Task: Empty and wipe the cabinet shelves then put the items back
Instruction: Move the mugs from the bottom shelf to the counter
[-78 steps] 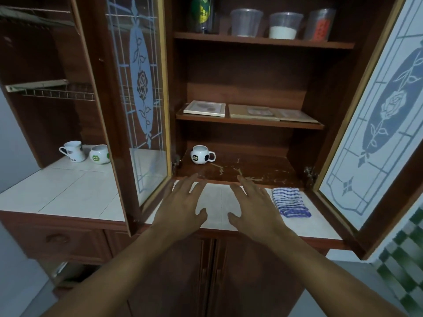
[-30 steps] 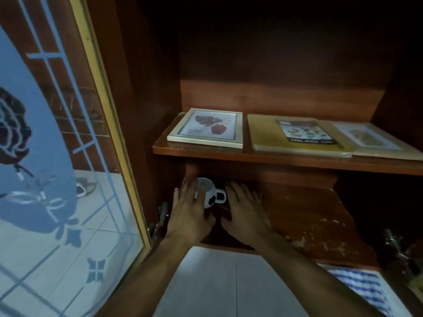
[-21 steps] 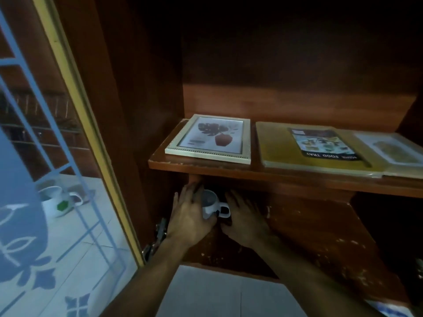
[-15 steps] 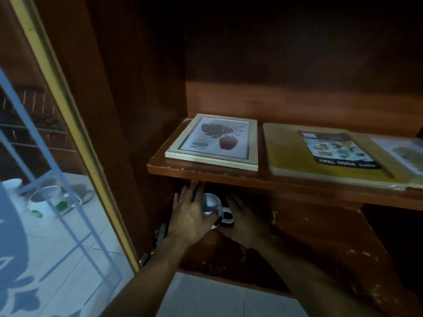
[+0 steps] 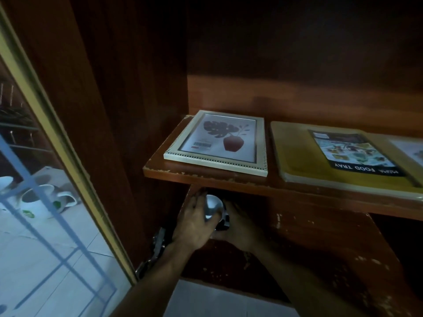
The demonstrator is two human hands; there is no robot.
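Far left: glass door [image 5: 52,225] in a pale gold frame, frosted and crossed with blue lines. Behind the pane, blurred: white cups with green marks [image 5: 41,202] on a tiled bench [image 5: 217,300]. Beside the door foot: dull metal hinge [image 5: 158,241], hard to make out.

Left hand [image 5: 194,223] curled round the left side of the small white mug [image 5: 212,205]. Glossy, round, dark-patched, tucked into the back left corner of the scuffed lower shelf [image 5: 320,248]. Standing or lifted: impossible to tell. Right hand [image 5: 240,229] wrapped on the mug's right side, thumb underneath, handle and fingertips lost in shadow.

Above: middle shelf [image 5: 251,186], red-brown veneer chipped along the front edge. Lying flat on it: cream picture frame [image 5: 219,145] with a beaded border and a leaf-and-vase print. Further right: flat yellow food tray [image 5: 297,156] with a printed label, cut off at the edge.
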